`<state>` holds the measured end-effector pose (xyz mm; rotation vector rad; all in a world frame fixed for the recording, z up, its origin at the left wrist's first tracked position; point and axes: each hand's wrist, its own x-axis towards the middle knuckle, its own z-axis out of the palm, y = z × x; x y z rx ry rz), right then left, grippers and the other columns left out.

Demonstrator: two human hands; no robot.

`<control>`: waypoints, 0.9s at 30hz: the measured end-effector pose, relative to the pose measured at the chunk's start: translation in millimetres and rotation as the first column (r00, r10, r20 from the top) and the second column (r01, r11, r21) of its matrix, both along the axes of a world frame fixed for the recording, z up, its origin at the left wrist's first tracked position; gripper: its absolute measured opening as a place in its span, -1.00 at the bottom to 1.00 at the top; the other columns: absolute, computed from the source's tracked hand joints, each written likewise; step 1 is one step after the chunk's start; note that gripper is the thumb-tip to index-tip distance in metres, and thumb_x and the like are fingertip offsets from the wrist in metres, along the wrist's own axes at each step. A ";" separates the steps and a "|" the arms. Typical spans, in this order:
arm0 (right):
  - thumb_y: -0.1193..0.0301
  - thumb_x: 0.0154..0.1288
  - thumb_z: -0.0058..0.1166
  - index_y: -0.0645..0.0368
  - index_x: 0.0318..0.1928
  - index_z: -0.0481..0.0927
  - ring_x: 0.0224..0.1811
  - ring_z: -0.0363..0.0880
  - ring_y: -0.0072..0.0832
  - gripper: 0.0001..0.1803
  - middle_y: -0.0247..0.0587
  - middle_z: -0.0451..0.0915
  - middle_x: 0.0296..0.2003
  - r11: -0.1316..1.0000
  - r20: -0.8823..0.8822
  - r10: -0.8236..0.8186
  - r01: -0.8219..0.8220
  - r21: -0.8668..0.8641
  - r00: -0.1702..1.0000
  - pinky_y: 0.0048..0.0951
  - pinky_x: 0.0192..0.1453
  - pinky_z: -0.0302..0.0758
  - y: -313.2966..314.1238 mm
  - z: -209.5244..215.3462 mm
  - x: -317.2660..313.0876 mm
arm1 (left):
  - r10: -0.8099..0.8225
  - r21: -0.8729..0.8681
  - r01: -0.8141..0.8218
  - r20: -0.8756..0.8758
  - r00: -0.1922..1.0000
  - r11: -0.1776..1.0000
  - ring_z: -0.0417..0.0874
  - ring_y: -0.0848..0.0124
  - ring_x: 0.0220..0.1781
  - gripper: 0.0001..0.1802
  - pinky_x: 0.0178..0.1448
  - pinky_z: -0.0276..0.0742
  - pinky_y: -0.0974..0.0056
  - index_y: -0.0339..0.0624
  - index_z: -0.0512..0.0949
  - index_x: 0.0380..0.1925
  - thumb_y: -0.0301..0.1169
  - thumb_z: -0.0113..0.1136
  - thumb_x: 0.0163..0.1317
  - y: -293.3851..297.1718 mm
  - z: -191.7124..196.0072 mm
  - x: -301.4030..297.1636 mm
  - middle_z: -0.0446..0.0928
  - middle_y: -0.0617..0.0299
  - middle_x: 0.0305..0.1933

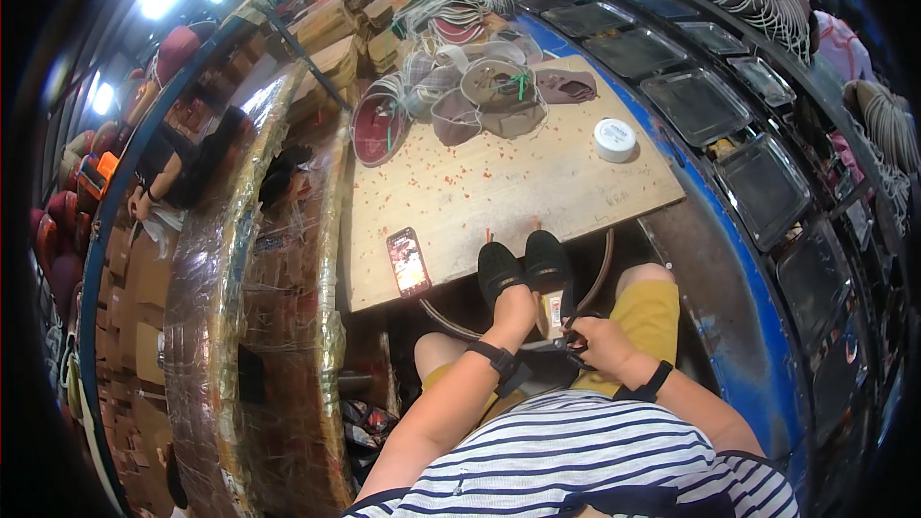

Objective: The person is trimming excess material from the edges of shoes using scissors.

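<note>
My left hand (515, 312) grips a pair of small black slip-on shoes (526, 267), holding them by the heels just below the front edge of a wooden board (499, 192). Close beside it, my right hand (597, 341) is closed on a small pair of scissors (574, 334) whose tips lie near a white tag (554, 311) between the shoes. Both wrists carry black bands. The scissor blades are mostly hidden by my fingers.
A phone (409, 261) lies on the board's near left corner, a white round tub (614, 139) at its right, and a heap of shoe uppers (470, 96) at the back. Dark trays (696, 105) line a blue conveyor on the right. Wrapped rolls (249, 326) stand left.
</note>
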<state>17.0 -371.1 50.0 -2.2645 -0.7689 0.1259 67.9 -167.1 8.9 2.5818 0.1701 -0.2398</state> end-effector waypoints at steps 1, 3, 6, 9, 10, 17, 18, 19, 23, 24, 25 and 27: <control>0.48 -0.04 0.26 0.18 -0.22 0.57 -0.28 0.60 -0.11 -0.70 -0.11 0.58 -0.33 0.999 -0.053 -0.033 0.034 0.020 0.998 -0.24 -0.23 0.55 -0.4 3.0 1.0 | -0.005 0.016 0.004 0.086 0.996 1.000 0.63 -0.14 -0.31 -0.59 -0.18 0.54 -0.04 -0.39 0.61 -0.51 -0.17 0.16 0.19 6.3 -11.0 -0.2 0.57 -0.25 -0.44; 0.46 -0.04 0.30 0.20 -0.23 0.56 -0.31 0.60 -0.14 -0.69 -0.11 0.57 -0.35 0.986 -0.054 -0.113 0.119 0.115 0.992 -0.26 -0.24 0.54 -4.0 19.5 3.6 | -0.015 -0.033 0.024 0.249 0.968 0.999 0.60 -0.12 -0.34 -0.65 -0.19 0.50 -0.08 -0.34 0.59 -0.55 -0.23 0.15 0.20 17.9 -13.6 -6.7 0.56 -0.15 -0.48; 0.39 -0.04 0.38 0.24 -0.26 0.52 -0.37 0.57 -0.21 -0.65 -0.10 0.54 -0.39 0.904 -0.184 -0.261 0.307 0.299 0.948 -0.32 -0.28 0.52 -5.9 37.3 1.0 | 0.105 -0.313 -0.030 0.224 0.969 0.949 0.64 0.21 -0.42 -0.78 -0.30 0.52 0.17 -0.34 0.59 -0.48 -0.38 0.15 0.23 42.2 6.0 -34.4 0.60 -0.01 -0.46; 0.21 0.06 0.36 0.29 -0.19 0.46 -0.34 0.57 -0.18 -0.52 -0.03 0.54 -0.35 0.933 -0.296 -0.290 0.337 0.123 0.910 -0.27 -0.26 0.50 -3.4 48.4 4.0 | 0.435 -0.912 -0.339 -0.215 0.874 0.231 0.53 0.58 -0.42 -0.85 -0.39 0.44 0.39 -0.21 0.58 -0.34 -0.51 0.01 0.34 44.2 34.8 -58.2 0.56 0.39 -0.42; 0.21 0.06 0.36 0.29 -0.19 0.46 -0.34 0.57 -0.18 -0.52 -0.03 0.54 -0.35 0.931 -0.304 -0.293 0.342 0.124 0.907 -0.27 -0.26 0.50 -1.3 49.8 3.5 | 0.435 -0.874 -0.433 -0.308 0.846 0.223 0.54 0.55 -0.40 -0.87 -0.33 0.46 0.41 -0.21 0.57 -0.28 -0.51 0.01 0.34 50.4 43.2 -62.7 0.58 0.34 -0.36; 0.01 0.16 0.23 0.23 -0.19 0.43 -0.37 0.57 -0.10 -0.47 -0.07 0.54 -0.46 0.997 -0.188 -0.065 0.070 0.024 0.980 -0.20 -0.28 0.46 45.3 66.8 11.7 | 0.327 -0.835 -0.394 -0.276 0.904 0.383 0.56 0.55 -0.30 -0.83 -0.22 0.50 0.41 -0.25 0.57 -0.19 -0.51 -0.02 0.37 81.1 57.7 -96.4 0.59 0.31 -0.29; 0.01 0.16 0.23 0.23 -0.19 0.43 -0.37 0.57 -0.10 -0.47 -0.07 0.54 -0.46 0.997 -0.192 -0.067 0.074 0.026 0.979 -0.20 -0.28 0.46 47.1 64.4 11.7 | 0.302 -0.827 -0.369 -0.256 0.918 0.423 0.56 0.55 -0.29 -0.83 -0.21 0.50 0.41 -0.26 0.57 -0.18 -0.49 -0.02 0.38 78.6 63.6 -99.3 0.60 0.31 -0.27; -0.01 0.15 0.23 0.22 -0.23 0.44 -0.39 0.58 -0.09 -0.47 -0.08 0.54 -0.50 0.998 -0.170 -0.063 0.066 0.011 0.983 -0.20 -0.30 0.47 49.3 64.1 12.9 | 0.254 -0.806 -0.341 -0.244 0.936 0.483 0.56 0.55 -0.26 -0.81 -0.17 0.50 0.42 -0.28 0.56 -0.13 -0.46 -0.02 0.40 77.7 71.7 -101.3 0.59 0.32 -0.24; -0.05 0.13 0.24 0.19 -0.34 0.47 -0.45 0.59 -0.07 -0.49 -0.09 0.56 -0.57 0.998 -0.152 -0.054 0.050 -0.029 0.987 -0.17 -0.35 0.48 53.5 65.6 13.1 | 0.226 -0.873 -0.318 -0.248 0.942 0.370 0.56 0.55 -0.24 -0.80 -0.15 0.50 0.42 -0.27 0.57 -0.12 -0.46 -0.02 0.40 89.9 51.6 -112.3 0.59 0.32 -0.22; -0.05 0.13 0.24 0.19 -0.34 0.47 -0.45 0.59 -0.07 -0.49 -0.09 0.56 -0.57 0.998 -0.153 -0.055 0.051 -0.029 0.987 -0.17 -0.35 0.48 52.5 65.0 13.0 | 0.218 -0.857 -0.314 -0.242 0.945 0.409 0.56 0.55 -0.23 -0.79 -0.14 0.50 0.42 -0.27 0.57 -0.11 -0.46 -0.02 0.40 93.2 48.7 -113.7 0.59 0.32 -0.21; -0.07 0.15 0.20 0.21 -0.32 0.48 -0.39 0.61 -0.03 -0.47 -0.04 0.59 -0.53 0.996 -0.212 -0.070 0.057 -0.066 0.975 -0.15 -0.29 0.50 50.6 63.9 12.9 | 0.210 -0.840 -0.308 -0.236 0.949 0.448 0.56 0.55 -0.22 -0.79 -0.13 0.50 0.42 -0.27 0.57 -0.10 -0.46 -0.03 0.40 96.5 46.7 -114.9 0.59 0.32 -0.20; -0.09 0.18 0.16 0.23 -0.30 0.50 -0.33 0.63 0.00 -0.44 0.01 0.62 -0.48 0.992 -0.269 -0.091 0.065 -0.104 0.959 -0.13 -0.24 0.52 44.6 57.3 12.8 | 0.167 -0.853 -0.279 -0.227 0.959 0.441 0.56 0.54 -0.21 -0.79 -0.13 0.50 0.42 -0.26 0.57 -0.10 -0.47 -0.03 0.40 101.6 50.0 -115.3 0.59 0.32 -0.19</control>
